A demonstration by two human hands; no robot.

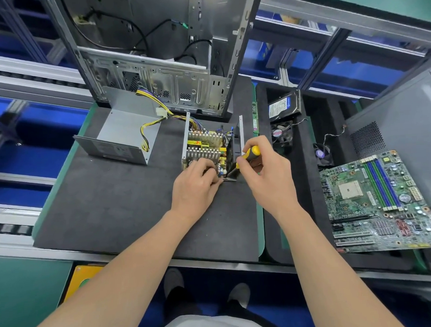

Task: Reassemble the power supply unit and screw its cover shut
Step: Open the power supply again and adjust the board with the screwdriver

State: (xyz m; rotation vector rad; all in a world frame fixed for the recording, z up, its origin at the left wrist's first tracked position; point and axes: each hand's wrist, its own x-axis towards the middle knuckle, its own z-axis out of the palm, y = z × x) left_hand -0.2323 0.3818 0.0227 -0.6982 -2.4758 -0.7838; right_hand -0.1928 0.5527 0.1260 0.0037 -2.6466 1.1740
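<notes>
On the mat [112, 205], the open power supply [209, 148] sat just ahead of both hands. The right hand [267, 176] gripped a screwdriver [248, 157] slanting down-left to its near corner. The left hand [195, 186] curled there, hold unclear. The cover [124, 135] lay well left.

My right grip [267, 178] holds yellow-black screwdriver [251, 154], tip down at near corner of open power supply unit [205, 145]. My left grip [195, 186] pinches unit's near edge. Cover [124, 135] lies apart, left, on worktop [100, 213].
</notes>
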